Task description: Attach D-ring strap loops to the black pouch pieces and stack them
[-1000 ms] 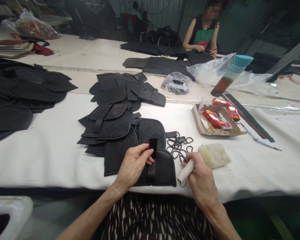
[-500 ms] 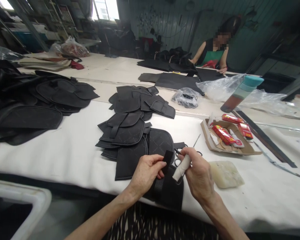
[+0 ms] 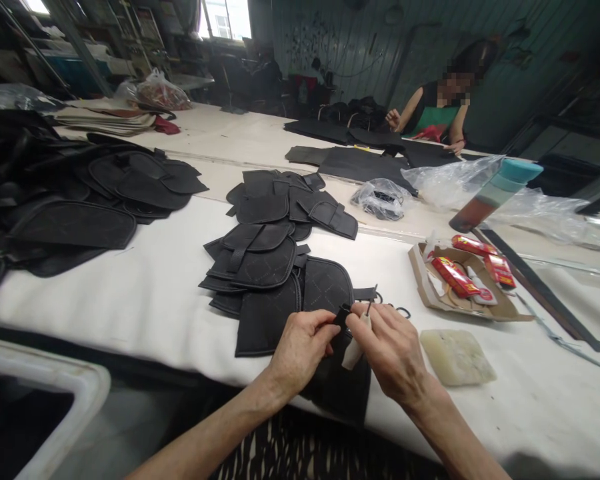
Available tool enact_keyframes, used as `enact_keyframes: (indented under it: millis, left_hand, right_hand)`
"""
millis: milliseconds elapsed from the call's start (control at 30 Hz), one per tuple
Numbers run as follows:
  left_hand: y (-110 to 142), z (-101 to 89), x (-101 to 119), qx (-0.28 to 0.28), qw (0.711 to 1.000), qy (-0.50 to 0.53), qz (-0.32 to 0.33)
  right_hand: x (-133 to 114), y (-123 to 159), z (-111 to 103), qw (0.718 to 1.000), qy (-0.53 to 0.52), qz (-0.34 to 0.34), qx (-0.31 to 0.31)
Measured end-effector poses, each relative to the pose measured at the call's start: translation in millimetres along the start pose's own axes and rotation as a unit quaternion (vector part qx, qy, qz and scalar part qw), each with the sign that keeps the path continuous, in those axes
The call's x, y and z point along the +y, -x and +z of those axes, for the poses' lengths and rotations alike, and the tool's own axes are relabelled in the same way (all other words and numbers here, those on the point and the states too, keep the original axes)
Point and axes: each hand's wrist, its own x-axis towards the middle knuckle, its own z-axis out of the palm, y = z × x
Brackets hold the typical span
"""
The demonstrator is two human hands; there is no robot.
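My left hand [image 3: 300, 347] pinches the end of a black strap [image 3: 341, 315] that belongs to a black quilted piece [image 3: 340, 380] hanging over the table's front edge. My right hand [image 3: 391, 350] is closed round a white-wrapped tool [image 3: 354, 350] whose thin metal tip [image 3: 369, 307] points up beside the strap. Both hands meet over the piece. Just behind them lie a stack of similar black quilted pieces [image 3: 265, 267] and a few black metal rings [image 3: 400, 311], mostly hidden by my right hand.
A pale wax-like block [image 3: 455, 357] lies right of my hand. A cardboard tray [image 3: 500, 311] holds red tubes. A teal-capped bottle [image 3: 495, 193], plastic bags [image 3: 383, 198] and a long dark ruler [image 3: 540, 290] sit beyond. More black pieces [image 3: 80, 193] pile at the left. Another person [image 3: 440, 110] works at the far table.
My right hand lifted the wrapped tool from the table edge and brought it to the strap. The left hand raised the strap end; the black piece slid over the table's edge.
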Motion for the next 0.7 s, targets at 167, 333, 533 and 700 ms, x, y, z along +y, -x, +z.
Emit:
enact_keyframes:
  millis: [167,333,533,700]
  left_hand:
    - [1.9,1.9,-2.3,0.038,0.995,0.088,0.0]
    - [3.8,2.6,0.1,0.05,0.991,0.119,-0.026]
    - [6.8,3.3,3.0,0.066,0.985,0.153,-0.046]
    - [7.2,2.8,3.7,0.066,0.985,0.155,-0.033]
  right_hand:
    - [-8.0,0.2,1.4,0.997,-0.073,0.018,0.008]
    - [-15.9,11.7,10.9,0.965,-0.203,0.161,0.025]
    - [-21.4,14.5,12.7,0.866,-0.33,0.376,0.008]
    - [-20.3,7.5,9.7,0.811,-0.387,0.439,-0.011]
